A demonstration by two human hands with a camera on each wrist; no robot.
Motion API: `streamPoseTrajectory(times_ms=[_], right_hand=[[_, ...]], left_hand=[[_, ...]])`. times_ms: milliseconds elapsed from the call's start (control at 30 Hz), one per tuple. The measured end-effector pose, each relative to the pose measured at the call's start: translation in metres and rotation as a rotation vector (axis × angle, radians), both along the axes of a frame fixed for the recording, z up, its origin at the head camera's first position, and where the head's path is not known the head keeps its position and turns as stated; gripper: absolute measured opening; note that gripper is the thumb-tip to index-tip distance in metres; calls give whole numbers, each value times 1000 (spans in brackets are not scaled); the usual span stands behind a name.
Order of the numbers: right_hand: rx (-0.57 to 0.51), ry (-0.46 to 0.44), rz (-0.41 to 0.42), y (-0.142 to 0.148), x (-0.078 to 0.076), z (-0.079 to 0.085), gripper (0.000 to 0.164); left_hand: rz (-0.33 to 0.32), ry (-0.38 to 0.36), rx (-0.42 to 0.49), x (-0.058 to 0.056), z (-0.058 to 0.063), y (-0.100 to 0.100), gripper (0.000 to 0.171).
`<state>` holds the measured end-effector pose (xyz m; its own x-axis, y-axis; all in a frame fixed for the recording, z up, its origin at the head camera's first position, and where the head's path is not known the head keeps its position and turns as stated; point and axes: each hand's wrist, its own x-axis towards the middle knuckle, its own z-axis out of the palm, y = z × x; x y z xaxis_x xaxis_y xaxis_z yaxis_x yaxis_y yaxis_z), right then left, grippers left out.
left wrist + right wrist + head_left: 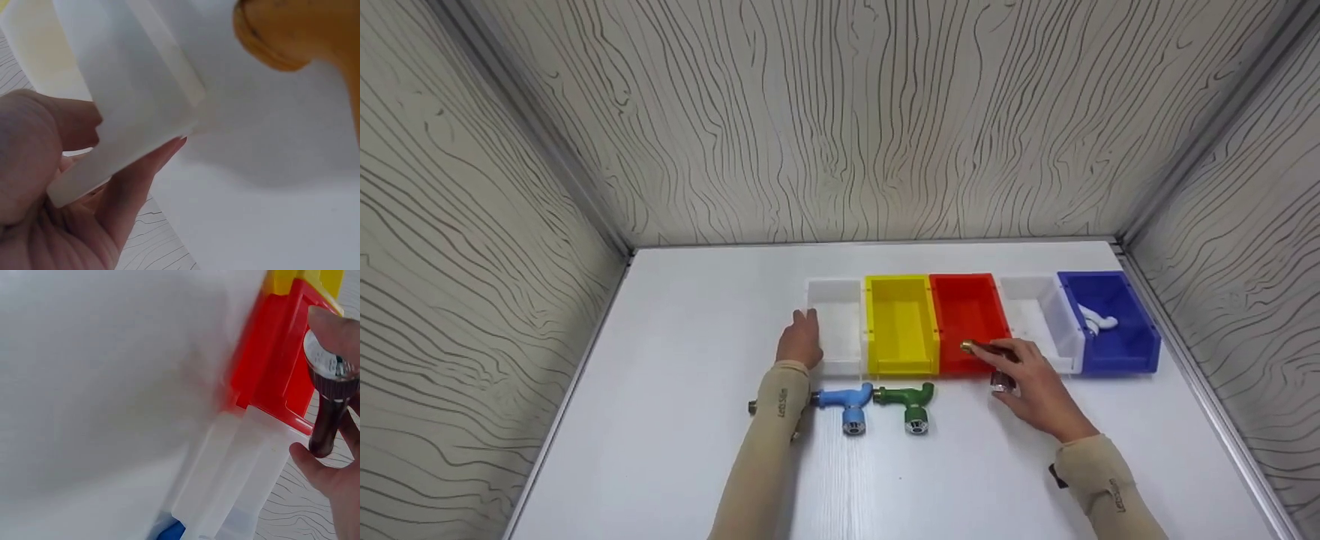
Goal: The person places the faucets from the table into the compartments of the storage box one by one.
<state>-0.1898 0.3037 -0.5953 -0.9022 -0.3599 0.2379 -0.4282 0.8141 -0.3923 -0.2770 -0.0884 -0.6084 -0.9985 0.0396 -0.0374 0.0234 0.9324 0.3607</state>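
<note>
My left hand (801, 339) grips the side wall of the leftmost white bin (840, 367), thumb on one side and fingers on the other in the left wrist view. My right hand (1039, 386) holds a dark brown tap (332, 388) over the front of the red bin (971, 300), near its border with the second white bin (1027, 289). The tap's brass threaded end points left, and its chrome outlet faces me. Just in front of the bins, a blue tap (840, 397) and a green tap (907, 397) lie on the table.
A yellow bin (898, 322) stands between the leftmost white and red ones. At the right end, a blue bin (1117, 352) holds a white tap (1099, 321). An orange tap (298, 34) lies by the left forearm, mostly covered by the sleeve in the head view. Patterned panels enclose the white table (675, 337).
</note>
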Motion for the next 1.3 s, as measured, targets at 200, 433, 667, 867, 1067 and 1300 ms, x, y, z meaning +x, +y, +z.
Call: streamPoseTrajectory(times_ms=[200,433,667,867,1067,1300], right_hand=[[-37,68,-40,6,-11,6,94],[-93,93,-82,17,-24,10,90],[-130,114,-122,25,-36,13,82],[-145,108,-150,32,-44,13,80],[-172,137,-149,36,-55,10,80],[-192,132,-174,38,-68,7,74]], left_hand=[[4,-17,1,0,1,1,68],[6,-16,17,-1,0,0,65],[12,-18,33,1,-1,-1,64],[13,-38,49,1,1,0,65],[13,-33,38,1,1,-1,66],[17,-25,22,1,4,0,68]])
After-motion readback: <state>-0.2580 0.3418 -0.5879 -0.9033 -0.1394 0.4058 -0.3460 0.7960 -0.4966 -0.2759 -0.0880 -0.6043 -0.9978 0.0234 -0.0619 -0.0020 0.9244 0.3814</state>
